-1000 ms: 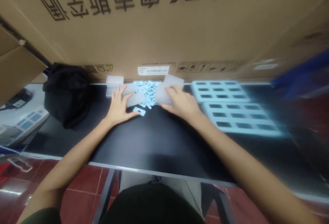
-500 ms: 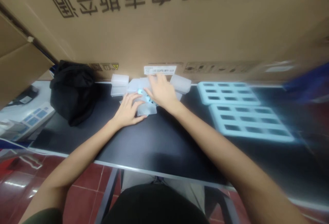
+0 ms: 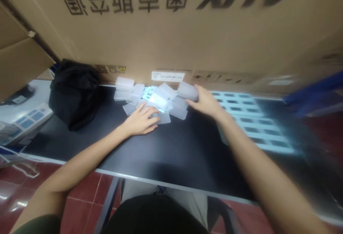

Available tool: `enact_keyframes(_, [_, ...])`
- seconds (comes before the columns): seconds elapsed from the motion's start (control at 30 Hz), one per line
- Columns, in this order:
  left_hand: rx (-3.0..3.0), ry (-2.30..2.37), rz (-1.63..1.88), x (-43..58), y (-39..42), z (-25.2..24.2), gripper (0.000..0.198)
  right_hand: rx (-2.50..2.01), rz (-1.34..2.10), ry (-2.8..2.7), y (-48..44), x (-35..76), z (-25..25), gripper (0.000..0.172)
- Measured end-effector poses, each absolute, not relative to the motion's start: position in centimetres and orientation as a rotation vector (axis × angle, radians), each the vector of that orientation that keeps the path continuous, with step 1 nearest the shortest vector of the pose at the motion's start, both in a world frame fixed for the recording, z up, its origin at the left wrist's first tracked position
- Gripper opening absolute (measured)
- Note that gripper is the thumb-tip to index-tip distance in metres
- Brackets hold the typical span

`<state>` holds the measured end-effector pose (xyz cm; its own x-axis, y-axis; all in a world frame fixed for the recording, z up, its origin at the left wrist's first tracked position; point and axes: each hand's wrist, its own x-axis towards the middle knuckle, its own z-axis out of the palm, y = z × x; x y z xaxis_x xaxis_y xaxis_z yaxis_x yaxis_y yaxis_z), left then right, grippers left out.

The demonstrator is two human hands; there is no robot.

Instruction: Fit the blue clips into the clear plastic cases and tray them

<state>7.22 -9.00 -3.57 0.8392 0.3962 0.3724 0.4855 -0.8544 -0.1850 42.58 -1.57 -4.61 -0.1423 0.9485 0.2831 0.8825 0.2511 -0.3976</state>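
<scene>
Several translucent plastic boxes point(image 3: 178, 107) lie in a loose pile against the cardboard at the back of the black table. Small light-blue pieces point(image 3: 149, 92) show among them. My left hand point(image 3: 142, 120) rests on the pile's front left edge, its fingers apart over a clear box point(image 3: 164, 118). At the pile's right end, my right hand point(image 3: 205, 100) has its thumb and fingers round the end of a frosted box point(image 3: 187, 91). Two light-blue trays with rectangular openings point(image 3: 270, 145) lie to the right, partly behind my right hand and forearm.
A large cardboard box point(image 3: 171, 40) stands along the table's back edge. On the left are a black cloth bag point(image 3: 75, 96) and a white box with blue squares point(image 3: 33, 123). Something blue point(image 3: 313, 91) hangs at the right.
My right hand has moved right from the middle of the pile to the frosted box, uncovering boxes and light-blue pieces. My left hand has shifted slightly right. The view has shifted a little.
</scene>
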Motion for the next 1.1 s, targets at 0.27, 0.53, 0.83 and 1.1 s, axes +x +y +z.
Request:
enact_keyframes(0.27, [-2.683,-0.684,-0.630,5.2,-8.5,-1.8,0.047,-1.575,0.183,-2.041,-0.9,42.2,-5.0,0.064])
enact_keyframes(0.53, [-2.176,-1.882,-1.010,-2.6,-0.2,-0.8,0.053,-1.559,0.078,-1.975,-2.2,41.1,-0.8,0.050])
enact_keyframes(0.83, [-2.237,-2.007,-1.131,-3.2,1.5,-3.0,0.054,-1.436,0.030,-1.984,0.9,33.2,0.1,0.060])
enact_keyframes(1.1, [-2.204,-1.809,-1.361,-2.9,1.7,-3.9,0.047,-1.275,0.068,-2.188,0.1,32.3,-0.7,0.081])
